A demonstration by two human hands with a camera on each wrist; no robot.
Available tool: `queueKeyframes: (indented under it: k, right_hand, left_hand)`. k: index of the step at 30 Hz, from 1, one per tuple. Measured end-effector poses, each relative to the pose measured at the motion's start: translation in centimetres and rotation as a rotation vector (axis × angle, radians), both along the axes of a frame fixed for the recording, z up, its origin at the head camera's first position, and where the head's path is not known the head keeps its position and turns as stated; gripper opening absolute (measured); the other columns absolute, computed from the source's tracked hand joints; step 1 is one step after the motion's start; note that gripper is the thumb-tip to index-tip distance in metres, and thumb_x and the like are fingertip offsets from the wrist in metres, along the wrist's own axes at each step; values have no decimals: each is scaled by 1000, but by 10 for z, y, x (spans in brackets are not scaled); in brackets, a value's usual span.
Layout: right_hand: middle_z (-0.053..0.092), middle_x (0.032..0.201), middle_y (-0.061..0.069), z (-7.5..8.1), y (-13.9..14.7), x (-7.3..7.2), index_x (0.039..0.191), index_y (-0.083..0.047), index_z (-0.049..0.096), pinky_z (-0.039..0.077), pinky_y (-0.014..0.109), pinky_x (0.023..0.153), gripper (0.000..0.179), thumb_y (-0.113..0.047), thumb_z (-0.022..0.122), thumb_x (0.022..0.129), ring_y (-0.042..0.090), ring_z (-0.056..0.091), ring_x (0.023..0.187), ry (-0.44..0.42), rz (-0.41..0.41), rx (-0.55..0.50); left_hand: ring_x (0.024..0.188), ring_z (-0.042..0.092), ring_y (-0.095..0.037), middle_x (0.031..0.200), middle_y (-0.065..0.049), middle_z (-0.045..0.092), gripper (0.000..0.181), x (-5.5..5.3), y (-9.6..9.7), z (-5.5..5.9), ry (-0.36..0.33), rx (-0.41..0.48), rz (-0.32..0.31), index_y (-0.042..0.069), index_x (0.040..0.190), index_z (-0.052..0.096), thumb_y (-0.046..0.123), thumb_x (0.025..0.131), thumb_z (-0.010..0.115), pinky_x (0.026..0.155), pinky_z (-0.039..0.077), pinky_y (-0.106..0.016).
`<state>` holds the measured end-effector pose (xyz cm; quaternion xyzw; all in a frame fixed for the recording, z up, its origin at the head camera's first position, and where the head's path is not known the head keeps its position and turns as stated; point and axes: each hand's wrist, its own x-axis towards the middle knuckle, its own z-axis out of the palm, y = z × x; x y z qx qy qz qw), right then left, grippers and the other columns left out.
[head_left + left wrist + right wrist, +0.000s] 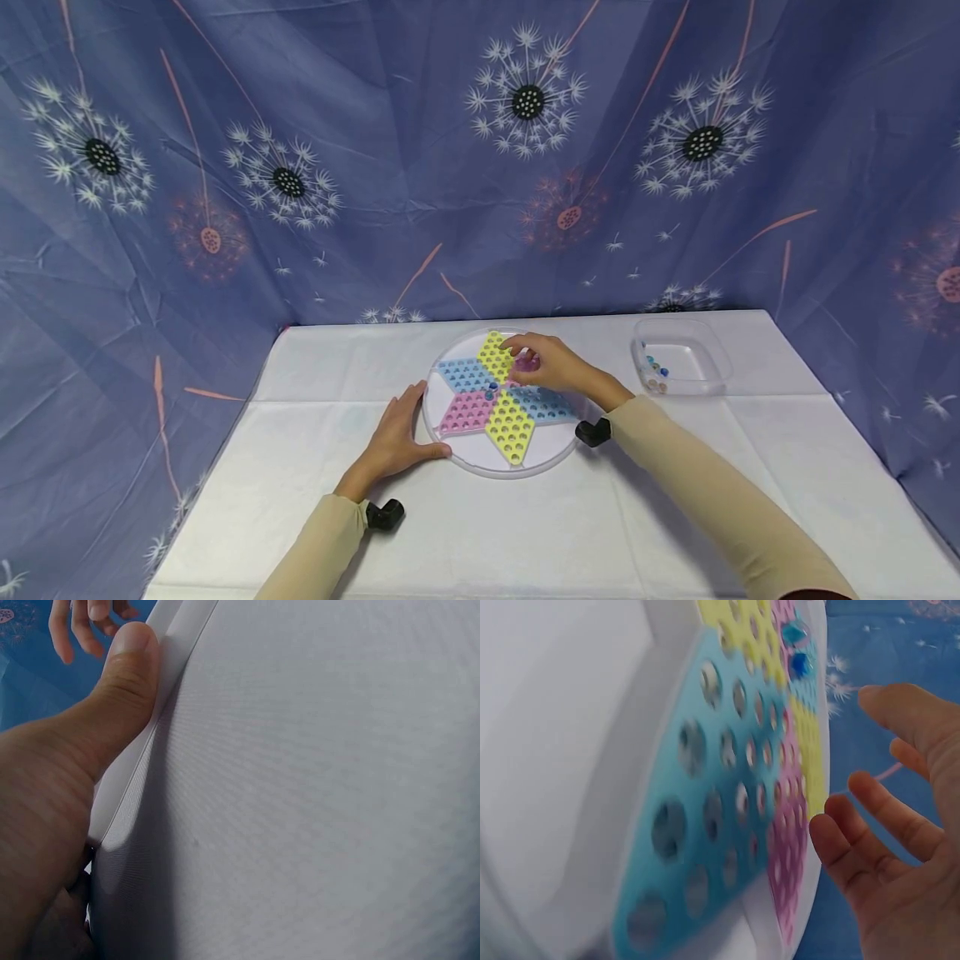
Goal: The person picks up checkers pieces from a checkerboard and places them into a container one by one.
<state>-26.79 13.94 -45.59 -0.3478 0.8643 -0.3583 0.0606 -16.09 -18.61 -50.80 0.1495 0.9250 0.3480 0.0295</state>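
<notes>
A round white Chinese checkers board (461, 444) with a star of yellow, blue and pink holed sections lies on the table. Close to its middle sit a dark blue marble (802, 664) and a teal marble (795, 631). My left hand (393, 435) rests at the board's left rim, fingers extended along the edge and the thumb (129, 671) on the near-left rim. Over the far right of the star hovers my right hand (553, 364), its fingers loosely bent and apart. Nothing shows between them in the right wrist view. The hand covers part of the far pink section.
To the right of the board stands a clear plastic container (716, 382) with several marbles (654, 367) at its left side. A white cloth (525, 542) covers the table. Behind it hangs a blue curtain (420, 167) printed with dandelions.
</notes>
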Motion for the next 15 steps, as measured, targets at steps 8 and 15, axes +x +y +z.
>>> queueKeyframes:
  k: [8, 15]
  right_hand:
    - [68, 118, 12, -8, -15, 2, 138, -11, 63, 57, 27, 79, 50, -17, 79, 92, 12, 64, 86, -103, 30, 67]
    - [67, 116, 9, -13, -19, 1, 130, -12, 70, 55, 30, 80, 39, -15, 79, 92, 16, 62, 88, -117, 43, 58]
  left_hand:
    - [157, 16, -34, 167, -18, 26, 126, -1, 1, 1, -28, 0, -3, 3, 163, 22, 49, 70, 93, 130, 6, -47]
    - [157, 14, -33, 168, -17, 24, 126, -1, -1, 1, -40, -9, -2, 3, 163, 20, 49, 71, 93, 130, 4, -46]
